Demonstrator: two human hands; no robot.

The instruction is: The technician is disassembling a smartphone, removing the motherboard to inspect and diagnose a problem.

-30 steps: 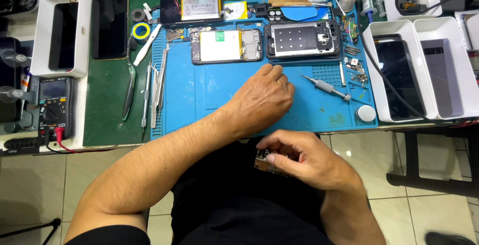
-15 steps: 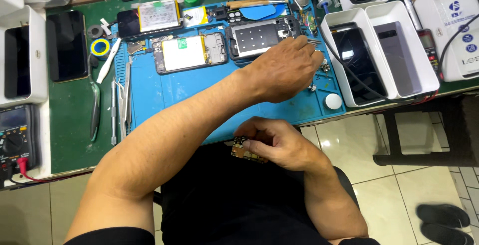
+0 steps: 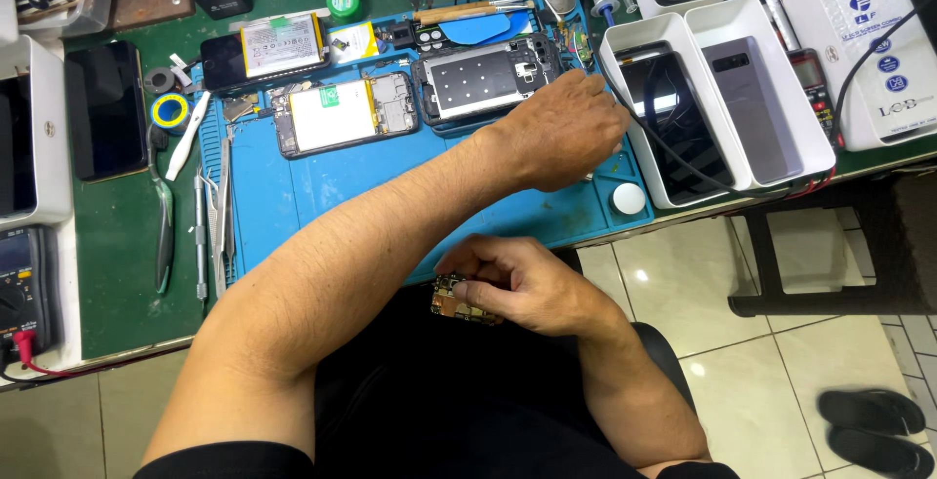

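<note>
the right hand (image 3: 522,287) is closed around a small circuit board (image 3: 459,303), pinched between thumb and fingers, held low over the lap just off the near edge of the desk (image 3: 127,255). the left arm crosses above it and the left hand (image 3: 561,128) lies palm down at the right end of the blue mat (image 3: 322,186), fingers curled loosely over the mat's small parts; whether it grips anything there cannot be told. just beside that hand, toward the far side, lies an opened phone (image 3: 483,79) with a metal shield, and left of it a second opened phone (image 3: 346,113) showing a white battery. a third phone (image 3: 264,50) with a loose battery on top sits at the mat's far left corner. a white round cap (image 3: 630,198) rests on the mat's near right corner, near the left hand. right of the mat stand two white trays (image 3: 771,45), one holding a black phone, the other a grey phone, with a black cable running across them. on the green left part of the desk lie tweezers (image 3: 200,235), a roll of blue and yellow tape (image 3: 171,110), a dark phone (image 3: 105,108) and a multimeter (image 3: 21,289). black sandals (image 3: 874,425) sit on the tiled floor at lower right.
</note>
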